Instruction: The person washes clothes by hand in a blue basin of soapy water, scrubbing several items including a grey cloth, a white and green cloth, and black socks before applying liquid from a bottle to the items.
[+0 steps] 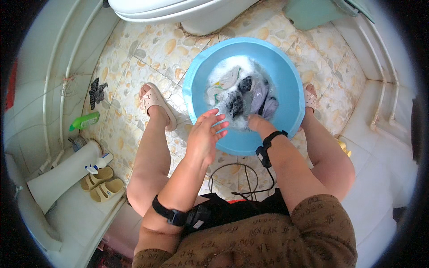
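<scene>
A round blue basin (193, 71) of sudsy water stands on the floor between my feet. Wet clothes (259, 94) in grey-purple, black and white lie bunched in it, with white foam (230, 67) along their far side. Over the basin's near left rim I hold my left hand (205, 134), fingers apart and holding nothing. My right hand (255, 122) dips into the water at the near edge of the clothes. Its fingers are hidden below the surface, so I cannot see whether it grips any cloth.
A white toilet (201, 22) stands beyond the basin, a pale green bin (313, 15) at the far right. On the left are a dark patterned cloth (97, 92), a green bottle (85, 121), a white spray bottle (100, 163) and beige slippers (105, 185). A black cable (243, 165) loops near me.
</scene>
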A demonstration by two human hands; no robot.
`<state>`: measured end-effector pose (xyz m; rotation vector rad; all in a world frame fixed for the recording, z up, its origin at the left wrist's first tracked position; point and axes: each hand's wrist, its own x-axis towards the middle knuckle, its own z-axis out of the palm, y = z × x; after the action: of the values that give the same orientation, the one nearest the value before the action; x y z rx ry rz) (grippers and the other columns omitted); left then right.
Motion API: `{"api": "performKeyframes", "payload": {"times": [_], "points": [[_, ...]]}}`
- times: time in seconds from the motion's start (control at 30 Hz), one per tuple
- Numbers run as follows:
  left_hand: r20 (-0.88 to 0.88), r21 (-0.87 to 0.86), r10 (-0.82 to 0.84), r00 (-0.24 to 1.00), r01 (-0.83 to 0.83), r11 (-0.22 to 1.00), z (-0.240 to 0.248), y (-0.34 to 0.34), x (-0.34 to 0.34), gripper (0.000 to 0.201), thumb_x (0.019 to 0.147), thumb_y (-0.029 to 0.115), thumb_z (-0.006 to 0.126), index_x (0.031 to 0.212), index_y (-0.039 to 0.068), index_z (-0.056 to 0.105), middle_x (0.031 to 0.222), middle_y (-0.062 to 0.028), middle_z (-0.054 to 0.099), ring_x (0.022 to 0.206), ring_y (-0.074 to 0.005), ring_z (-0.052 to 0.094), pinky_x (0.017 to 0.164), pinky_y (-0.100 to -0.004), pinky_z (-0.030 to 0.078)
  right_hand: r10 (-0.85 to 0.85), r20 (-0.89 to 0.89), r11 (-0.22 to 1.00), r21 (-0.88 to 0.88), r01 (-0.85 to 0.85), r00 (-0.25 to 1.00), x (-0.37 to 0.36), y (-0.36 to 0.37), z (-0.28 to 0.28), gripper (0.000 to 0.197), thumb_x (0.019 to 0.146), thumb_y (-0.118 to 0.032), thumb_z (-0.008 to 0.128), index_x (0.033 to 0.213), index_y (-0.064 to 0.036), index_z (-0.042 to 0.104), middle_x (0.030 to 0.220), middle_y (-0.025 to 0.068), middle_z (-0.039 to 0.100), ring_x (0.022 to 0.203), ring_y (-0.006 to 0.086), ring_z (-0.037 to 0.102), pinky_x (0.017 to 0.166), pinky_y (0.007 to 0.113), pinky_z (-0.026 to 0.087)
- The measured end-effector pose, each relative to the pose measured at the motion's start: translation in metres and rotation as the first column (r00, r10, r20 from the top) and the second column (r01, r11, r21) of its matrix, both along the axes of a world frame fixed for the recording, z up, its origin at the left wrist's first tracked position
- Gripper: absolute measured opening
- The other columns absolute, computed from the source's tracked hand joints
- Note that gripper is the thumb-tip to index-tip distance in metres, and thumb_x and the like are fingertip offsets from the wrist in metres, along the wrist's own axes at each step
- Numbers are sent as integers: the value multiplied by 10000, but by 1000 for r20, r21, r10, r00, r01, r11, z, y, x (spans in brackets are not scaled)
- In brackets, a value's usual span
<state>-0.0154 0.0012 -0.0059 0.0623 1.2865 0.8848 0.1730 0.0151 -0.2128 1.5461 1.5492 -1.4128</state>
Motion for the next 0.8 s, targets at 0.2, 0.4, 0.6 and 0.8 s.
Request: {"api": "performKeyframes", "payload": {"times": [0.2, 0.4, 0.6, 0.8], "points": [[65, -165, -178, 982, 186, 968, -31, -2, 23, 603, 819, 381, 414, 1276, 96, 143, 1287, -188, 193, 1135, -360, 270, 792, -488, 353, -569, -373, 794, -17, 608, 732, 10, 25, 119, 378, 814, -301, 435, 1016, 17, 478, 973, 138, 528, 876, 237, 496, 755, 337, 382], [208, -237, -171, 963, 219, 947, -39, -2, 46, 616, 787, 530, 387, 1209, 90, 301, 1205, -136, 336, 1040, -288, 384, 801, -491, 349, -494, -604, 817, -78, 571, 625, -26, -22, 230, 349, 826, -335, 419, 848, -3, 522, 787, 95, 571, 716, 238, 529, 649, 344, 404], [265, -152, 59, 962, -19, 988, 4, -4, 65, 361, 877, 329, 276, 1059, 56, 427, 1011, -114, 516, 875, -243, 522, 738, -382, 444, -83, -448, 714, 596, 367, 890, -35, -13, 207, 336, 838, -293, 363, 784, 5, 509, 813, 216, 544, 738, 372, 509, 676, 396, 402], [359, -32, 110, 927, -106, 994, 3, 5, 74, 353, 884, 274, 234, 1066, 48, 435, 1016, -101, 517, 900, -244, 517, 799, -403, 414, -421, -468, 563, 536, 629, 777, -3, 28, 143, 383, 861, -347, 322, 894, -15, 513, 818, 156, 548, 735, 271, 521, 678, 358, 404]]}}
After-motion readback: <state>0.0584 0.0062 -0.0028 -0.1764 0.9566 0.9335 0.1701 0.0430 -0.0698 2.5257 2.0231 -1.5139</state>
